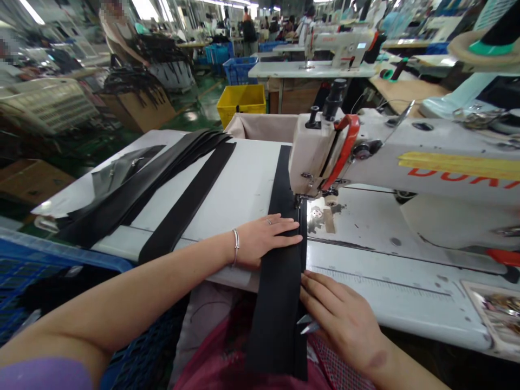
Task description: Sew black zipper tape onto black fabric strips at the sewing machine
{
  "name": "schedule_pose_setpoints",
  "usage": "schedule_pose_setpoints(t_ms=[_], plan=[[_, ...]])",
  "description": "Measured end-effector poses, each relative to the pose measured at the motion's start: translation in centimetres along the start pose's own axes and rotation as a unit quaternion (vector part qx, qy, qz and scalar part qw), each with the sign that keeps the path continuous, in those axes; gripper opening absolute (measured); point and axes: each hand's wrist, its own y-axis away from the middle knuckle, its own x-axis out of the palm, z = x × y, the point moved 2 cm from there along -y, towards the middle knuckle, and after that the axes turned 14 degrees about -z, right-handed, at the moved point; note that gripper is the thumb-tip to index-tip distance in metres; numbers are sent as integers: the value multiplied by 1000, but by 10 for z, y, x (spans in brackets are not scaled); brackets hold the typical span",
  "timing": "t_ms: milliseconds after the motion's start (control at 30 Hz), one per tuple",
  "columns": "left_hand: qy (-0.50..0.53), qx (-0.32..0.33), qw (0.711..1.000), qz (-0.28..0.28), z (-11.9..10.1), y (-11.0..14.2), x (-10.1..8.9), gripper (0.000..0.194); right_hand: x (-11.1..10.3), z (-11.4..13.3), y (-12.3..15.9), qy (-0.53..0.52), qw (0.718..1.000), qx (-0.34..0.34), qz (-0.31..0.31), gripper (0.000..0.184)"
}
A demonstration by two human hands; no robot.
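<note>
A long black fabric strip [280, 281] runs from my lap up under the needle of the white sewing machine [365, 157]. My left hand [264, 238] lies flat on the strip, fingers stretched out toward the needle, with a ring and a wrist bracelet. My right hand [341, 319] rests at the strip's right edge near the table front, fingers curled, with a small metal snipper [307, 324] poking out under the palm.
More black strips [182, 211] and a pile of black pieces [122, 189] lie on the white table [244, 184] to the left. A blue crate [49, 265] sits at my lower left. A tray of small parts [499, 314] is at far right. Other people work behind.
</note>
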Motion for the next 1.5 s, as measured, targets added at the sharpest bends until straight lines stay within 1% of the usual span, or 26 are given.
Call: schedule_pose_setpoints(t_ms=[200,400,567,700,833,900,1000,1033,1133,1300,1500], plan=[[8,3,1000,-9,2,0,0,92,-2,-3,-4,-9,1000,5,-4,33],[7,8,1000,-9,5,0,5,96,-1,-5,-7,-6,1000,10,-4,31],[6,6,1000,-8,5,0,6,91,-2,-8,-11,-5,1000,4,-8,34],[11,6,1000,-10,5,0,5,91,1,-11,-9,-12,1000,13,7,30],[13,10,1000,-2,3,-1,4,98,5,-16,-6,-18,999,23,18,25],[18,12,1000,-15,2,-1,3,92,6,-17,-6,-20,999,27,21,25],[21,13,998,-52,-1,-1,2,67,6,-20,-9,-17,999,30,9,27],[20,13,998,-63,-2,-1,3,61,6,-22,-10,-15,999,33,6,28],[15,9,996,-86,-4,-1,4,51,9,-28,-12,-7,998,53,17,29],[5,0,996,-94,-7,-1,6,43,15,-45,-16,14,996,76,49,35],[-14,-8,996,-90,-10,-1,7,44,21,-63,-31,34,994,83,56,27]])
